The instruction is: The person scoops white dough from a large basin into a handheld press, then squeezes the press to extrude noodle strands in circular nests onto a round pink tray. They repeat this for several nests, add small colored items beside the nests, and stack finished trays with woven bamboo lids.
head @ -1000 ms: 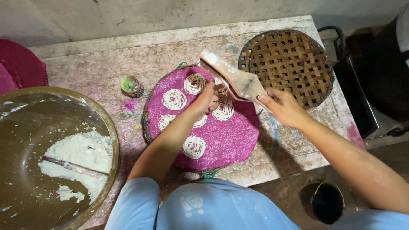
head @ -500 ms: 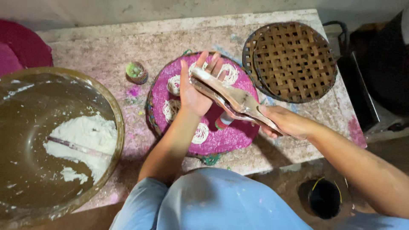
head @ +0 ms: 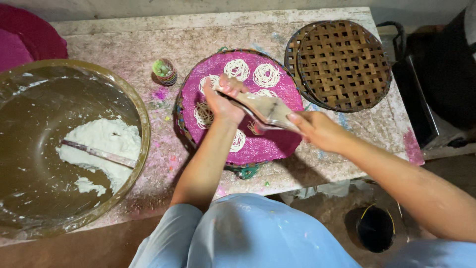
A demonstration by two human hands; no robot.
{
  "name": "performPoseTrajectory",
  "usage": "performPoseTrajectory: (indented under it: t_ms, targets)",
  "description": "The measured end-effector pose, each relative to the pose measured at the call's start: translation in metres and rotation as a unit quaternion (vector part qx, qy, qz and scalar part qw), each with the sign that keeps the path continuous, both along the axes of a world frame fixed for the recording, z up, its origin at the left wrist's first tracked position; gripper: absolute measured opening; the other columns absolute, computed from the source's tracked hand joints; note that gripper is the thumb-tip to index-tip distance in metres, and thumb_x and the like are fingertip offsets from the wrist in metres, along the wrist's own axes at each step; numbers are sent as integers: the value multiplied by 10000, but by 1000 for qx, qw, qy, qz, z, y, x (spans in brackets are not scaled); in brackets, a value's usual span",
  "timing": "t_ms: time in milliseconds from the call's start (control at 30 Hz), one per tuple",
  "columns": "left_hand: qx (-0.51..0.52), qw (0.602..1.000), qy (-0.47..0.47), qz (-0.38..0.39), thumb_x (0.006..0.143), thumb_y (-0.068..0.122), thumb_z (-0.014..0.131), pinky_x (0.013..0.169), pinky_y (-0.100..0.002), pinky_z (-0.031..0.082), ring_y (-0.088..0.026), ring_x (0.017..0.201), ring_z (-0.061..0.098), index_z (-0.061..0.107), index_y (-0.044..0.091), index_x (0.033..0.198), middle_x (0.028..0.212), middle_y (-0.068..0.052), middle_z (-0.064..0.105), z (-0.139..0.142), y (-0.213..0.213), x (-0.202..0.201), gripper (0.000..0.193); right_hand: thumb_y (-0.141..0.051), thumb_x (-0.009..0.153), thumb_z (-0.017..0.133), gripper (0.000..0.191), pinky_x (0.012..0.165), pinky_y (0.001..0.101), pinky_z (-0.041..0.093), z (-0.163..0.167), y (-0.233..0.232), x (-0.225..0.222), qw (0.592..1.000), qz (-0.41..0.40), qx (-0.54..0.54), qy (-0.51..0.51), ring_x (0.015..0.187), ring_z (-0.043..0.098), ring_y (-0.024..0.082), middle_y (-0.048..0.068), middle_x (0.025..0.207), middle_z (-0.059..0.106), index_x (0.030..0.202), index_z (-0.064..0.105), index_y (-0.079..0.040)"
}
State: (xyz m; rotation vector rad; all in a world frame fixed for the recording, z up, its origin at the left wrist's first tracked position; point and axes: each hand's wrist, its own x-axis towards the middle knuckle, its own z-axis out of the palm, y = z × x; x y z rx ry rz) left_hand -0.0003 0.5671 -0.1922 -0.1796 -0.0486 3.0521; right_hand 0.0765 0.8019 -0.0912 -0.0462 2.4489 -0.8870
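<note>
Both hands meet over a round woven tray covered with bright pink cloth, which sits at the middle of a pale, stained stone desk. The left hand is curled shut around one end of a long, flat, dough-smeared wooden press, thumb and fingers wrapped over it. The right hand grips the other end, at about 4 o'clock from the left hand, fingers closed along the handle. The press hangs tilted above the tray's centre, running from 10 o'clock down toward 4 o'clock.

On the pink cloth lie several small white coils of thin noodle strands: two at the tray's 12 o'clock edge, others at 9 o'clock and near 6 o'clock, partly hidden by the left wrist.

At 2 o'clock from the tray, just beside it, rests an empty round basket tray of brown bamboo lattice. At 10 o'clock from the tray stands a small striped green and pink cup, with pink stains on the desk near it. At 9 o'clock, well apart, a large brass-coloured metal basin holds a lump of white dough with a flat metal spatula lying across it. A dark red round item shows at the far 10 o'clock corner. On the floor at 5 o'clock sits a small black bucket.
</note>
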Motion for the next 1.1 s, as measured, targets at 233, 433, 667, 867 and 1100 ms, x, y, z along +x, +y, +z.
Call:
performPoseTrajectory:
  t_ms: [233,433,667,867,1100]
  targets:
    - [-44,998,-2,38,950,541,391,622,-344,354,-133,501,315,378,173,646,546,41,322,24,3,-16,477,-519,1072,440,605,674,380,516,-3,0,-10,985,61,8,160,671,641,181,61,716,637,1172,723,6]
    - [-47,994,-89,42,921,539,381,535,-328,299,-121,465,277,359,185,609,513,55,295,20,18,-6,472,-504,1014,446,547,622,426,513,1,9,0,998,2,34,44,607,624,236,129,676,644,1255,687,-76]
    - [-2,999,1,-54,932,482,352,695,-386,441,-184,593,421,458,123,751,624,-17,440,40,23,-11,416,-492,1013,478,535,568,321,478,5,30,-5,996,-5,-15,90,573,564,121,50,663,617,1175,716,-41]
    - [-526,781,-32,-334,1015,526,118,409,-224,253,-81,581,496,608,87,1197,997,-60,690,25,3,39,683,-466,1041,473,513,513,312,415,-8,46,11,995,-9,-84,54,551,491,109,16,617,531,1087,733,-26]
    - [-591,718,31,-365,1030,585,175,406,-230,235,-80,526,382,241,153,1586,1344,-169,615,4,22,48,707,-453,1019,488,427,498,274,400,-30,55,12,987,-87,-88,103,545,475,74,-20,606,530,1134,697,-99]
